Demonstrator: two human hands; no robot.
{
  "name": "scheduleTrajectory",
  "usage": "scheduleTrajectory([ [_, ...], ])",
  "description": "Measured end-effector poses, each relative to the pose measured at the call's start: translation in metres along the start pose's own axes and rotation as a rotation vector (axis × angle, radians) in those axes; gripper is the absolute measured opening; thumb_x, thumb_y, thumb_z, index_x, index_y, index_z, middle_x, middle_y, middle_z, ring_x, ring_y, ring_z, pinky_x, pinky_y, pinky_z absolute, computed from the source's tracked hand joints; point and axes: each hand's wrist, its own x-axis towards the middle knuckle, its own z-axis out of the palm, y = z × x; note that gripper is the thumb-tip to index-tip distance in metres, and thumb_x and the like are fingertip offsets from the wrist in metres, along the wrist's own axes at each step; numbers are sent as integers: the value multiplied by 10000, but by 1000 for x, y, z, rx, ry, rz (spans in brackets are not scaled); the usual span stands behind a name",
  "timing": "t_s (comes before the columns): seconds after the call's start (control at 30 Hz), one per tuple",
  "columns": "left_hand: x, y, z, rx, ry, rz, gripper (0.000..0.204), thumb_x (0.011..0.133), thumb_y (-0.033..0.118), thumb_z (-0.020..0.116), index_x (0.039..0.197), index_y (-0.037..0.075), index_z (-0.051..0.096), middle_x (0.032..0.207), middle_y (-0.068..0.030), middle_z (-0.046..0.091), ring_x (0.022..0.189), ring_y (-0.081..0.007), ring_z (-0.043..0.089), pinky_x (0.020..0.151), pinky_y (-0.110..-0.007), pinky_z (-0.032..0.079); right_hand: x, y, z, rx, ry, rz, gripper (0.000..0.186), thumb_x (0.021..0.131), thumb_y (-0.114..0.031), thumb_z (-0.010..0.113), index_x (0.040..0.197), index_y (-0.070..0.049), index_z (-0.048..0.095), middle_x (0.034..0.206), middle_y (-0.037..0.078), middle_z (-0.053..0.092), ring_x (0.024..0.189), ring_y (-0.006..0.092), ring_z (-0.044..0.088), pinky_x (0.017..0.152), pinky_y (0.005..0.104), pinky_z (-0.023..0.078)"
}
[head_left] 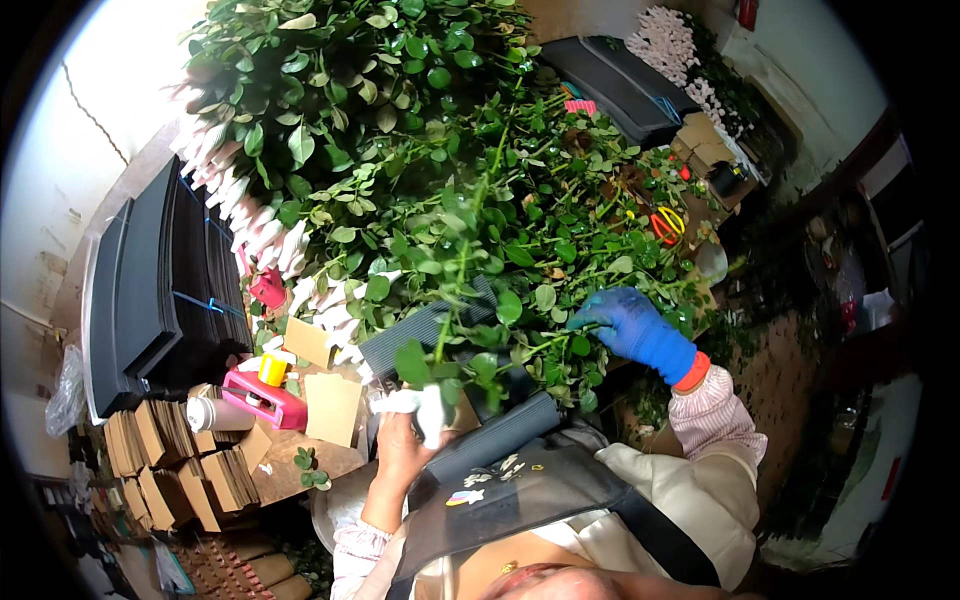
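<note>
My bare left hand, at the lower middle, is closed around a rose whose head is covered in white. Its leafy green stem rises away from me over the table, partly blurred. To the right, my right hand wears a blue glove with an orange cuff. Its fingers are curled among leaves at the near edge of the heap, seemingly round a leafy stem; the fingertips are partly hidden. Dark ribbed sheets lie close in front of my body, beside the left hand.
A big heap of leafy rose stems with white-covered heads covers the table. Stacked black sheets stand left. Nearby are a pink tape dispenser, a white cup and cardboard pieces. Yellow-and-red scissors lie at right.
</note>
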Motion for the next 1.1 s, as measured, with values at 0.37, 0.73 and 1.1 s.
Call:
scheduleTrajectory([
  [0.37,-1,-2,-1,73,-91,135,604,657,121,862,1237,142,695,1223,-94,654,1248,-352,594,1161,-653,302,-14,2,9,-314,-181,-57,337,808,-130,692,1137,-202,711,990,67,665,1024,300,645,912,461,507],
  [0.73,11,8,-18,48,-236,135,184,730,182,833,841,59,755,1260,-152,593,1286,-388,526,1156,-661,288,193,-21,13,-339,270,-672,549,780,-69,667,1301,-236,630,1216,46,641,1163,269,604,1060,434,474],
  [1.1,-9,-14,0,-58,-126,26,331,662,236,927,927,84,801,1243,-114,656,1281,-360,570,1143,-560,366,131,-75,-24,-306,409,-642,397,838,-119,629,1196,-280,688,1000,17,623,913,252,625,838,423,547],
])
